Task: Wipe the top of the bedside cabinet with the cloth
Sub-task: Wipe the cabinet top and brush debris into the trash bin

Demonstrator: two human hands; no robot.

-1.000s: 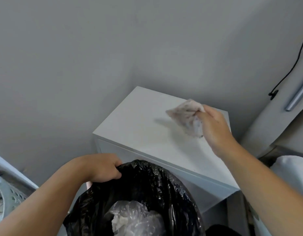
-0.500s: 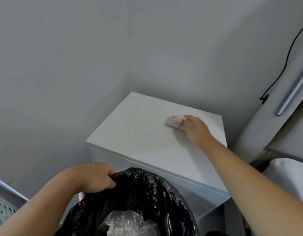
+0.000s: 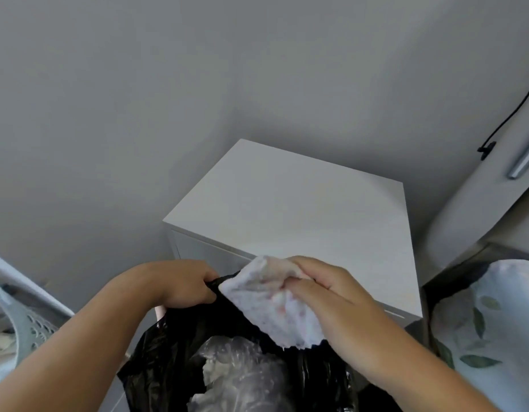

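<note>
The white bedside cabinet (image 3: 287, 203) stands in the corner against grey walls, its flat top bare. My right hand (image 3: 340, 295) grips a white cloth with faint pink marks (image 3: 275, 304) at the cabinet's near edge, above the mouth of a black bin bag (image 3: 174, 361). The cloth hangs loosely from my fingers, off the cabinet top. My left hand (image 3: 183, 283) is closed on the bag's rim, just left of the cloth.
Crumpled clear plastic (image 3: 239, 370) lies inside the bag. A grey perforated laundry basket (image 3: 22, 316) sits at the lower left. A leaf-patterned pillow (image 3: 489, 322) and a bed edge are at the right, with a black cable (image 3: 507, 114) on the wall.
My right hand has pulled the cloth from the far middle of the cabinet top back to its near edge, over the bag. My left hand keeps its hold on the bag rim.
</note>
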